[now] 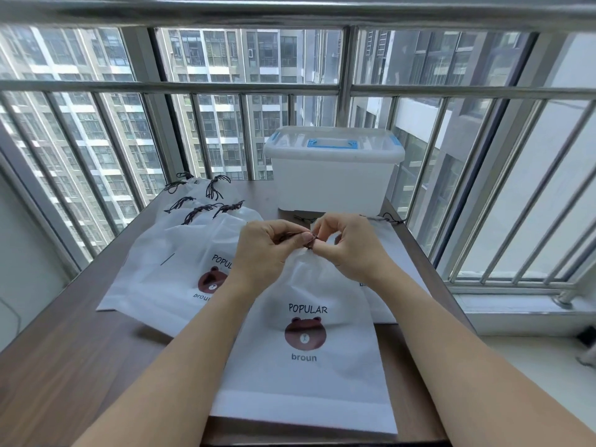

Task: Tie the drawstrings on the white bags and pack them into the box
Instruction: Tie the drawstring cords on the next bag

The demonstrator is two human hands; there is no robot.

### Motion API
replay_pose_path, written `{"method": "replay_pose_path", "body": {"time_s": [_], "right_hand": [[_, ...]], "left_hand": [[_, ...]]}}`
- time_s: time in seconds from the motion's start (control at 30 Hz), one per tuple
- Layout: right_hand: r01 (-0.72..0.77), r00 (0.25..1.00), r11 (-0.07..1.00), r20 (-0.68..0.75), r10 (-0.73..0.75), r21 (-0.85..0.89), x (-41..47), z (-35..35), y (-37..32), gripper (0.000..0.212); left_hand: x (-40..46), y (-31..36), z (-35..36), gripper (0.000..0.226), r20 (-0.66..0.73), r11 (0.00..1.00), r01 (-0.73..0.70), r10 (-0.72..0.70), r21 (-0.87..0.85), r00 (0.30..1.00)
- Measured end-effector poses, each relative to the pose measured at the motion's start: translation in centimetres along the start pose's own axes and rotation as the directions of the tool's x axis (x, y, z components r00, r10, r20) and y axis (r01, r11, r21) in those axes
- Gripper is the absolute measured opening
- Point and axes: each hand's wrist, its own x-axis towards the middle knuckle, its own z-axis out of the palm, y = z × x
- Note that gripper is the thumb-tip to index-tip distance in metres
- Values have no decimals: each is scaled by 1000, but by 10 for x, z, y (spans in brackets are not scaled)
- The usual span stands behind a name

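Note:
A white drawstring bag (306, 366) with a brown bear print lies flat in front of me, its mouth gathered. My left hand (267, 250) and my right hand (348, 243) meet above that mouth, and each pinches the dark drawstring (308, 241) between fingertips. To the left, several white bags (180, 272) overlap in a pile, their dark cords bunched at the far ends. Another white bag (393, 253) lies under my right wrist, mostly hidden. The white plastic box (332, 179) with a closed lid and blue handle stands at the table's far edge.
The brown wooden table (64, 366) runs up to a metal window railing (225, 88) behind the box. A white window ledge (516, 311) lies to the right of the table. The table's left front part is bare wood.

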Motion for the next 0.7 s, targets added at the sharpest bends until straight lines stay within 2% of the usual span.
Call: {"method": "replay_pose_path", "body": {"time_s": [0.07,0.13,0.17,0.23,0.3,0.37,0.4,0.47,0.6,0.7], "right_hand": [[-8,999,998,-38,6,-57,1,4,2,21],[-18,999,999,-36,17,-36,2,7,5,11],[-19,1000,1000,-17,19,1,2,7,5,9],[-57,998,982,48,49,180,4,5,6,7],[-151,986,902,130,107,403,5,1,8,12],[-256,961,800,234,149,542,5,-4,12,5],[-304,946,753,278,167,583,4,-5,12,11],[-398,909,689,363,206,605,3,-7,14,25],[-471,873,602,441,210,645,0,-17,10,7],[-527,841,532,496,216,663,-2,-24,9,7]], "left_hand": [[0,1,2,7,0,1000,-11,11,-1,1000],[1,1,2,6,6,999,-4,5,-32,1000],[1,1,2,6,6,999,-2,2,-50,1000],[3,1,0,6,-6,996,-2,2,-84,1000],[3,2,-1,6,-20,993,9,-12,-120,1000],[2,4,-1,7,-18,988,27,-30,-155,999],[2,5,0,8,-13,984,36,-39,-175,999],[2,6,0,8,-3,971,58,-60,-231,998],[0,8,0,9,29,955,93,-88,-282,996],[-1,9,1,9,31,948,114,-110,-298,993]]}}
